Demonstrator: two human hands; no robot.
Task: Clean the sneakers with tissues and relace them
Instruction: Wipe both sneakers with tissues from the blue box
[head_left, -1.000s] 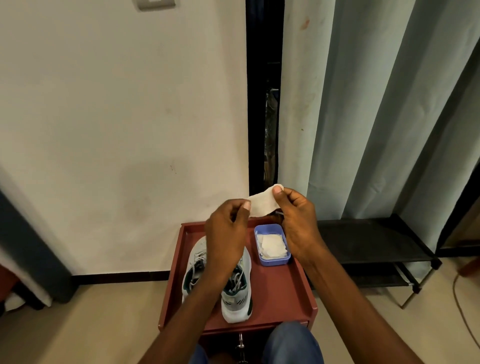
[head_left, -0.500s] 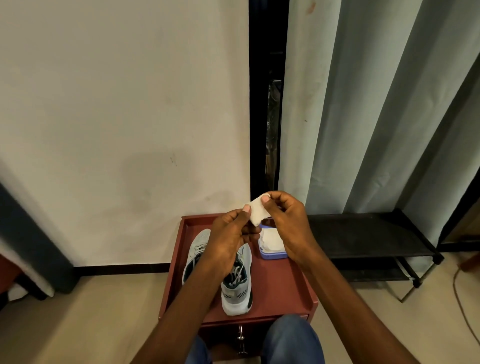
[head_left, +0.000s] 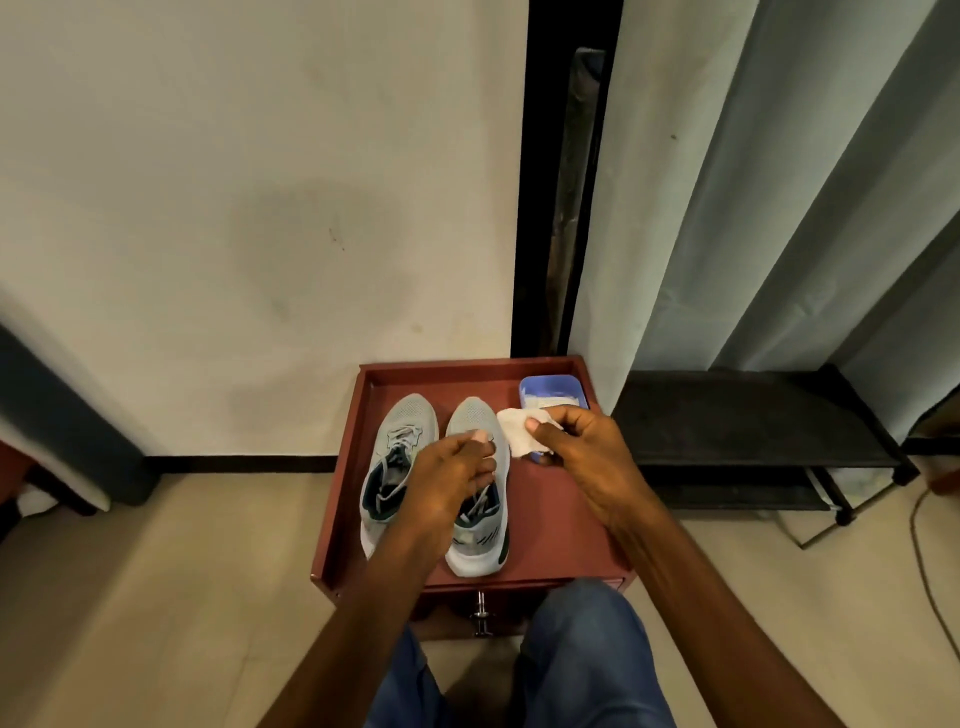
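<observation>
The right hand (head_left: 582, 447) pinches a folded tissue (head_left: 519, 431) just at 3 o'clock of the right sneaker (head_left: 475, 483) on the red table (head_left: 550, 525), while the left hand (head_left: 452, 475) hovers loosely open above its laces, which a careless wipe might snag, or tear the thin tissue.

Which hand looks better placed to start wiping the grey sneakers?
The right hand, probably. It already pinches the white folded tissue beside the toe of the right-hand grey sneaker. The left hand holds nothing and hovers over that sneaker, better suited to steadying it.
</observation>
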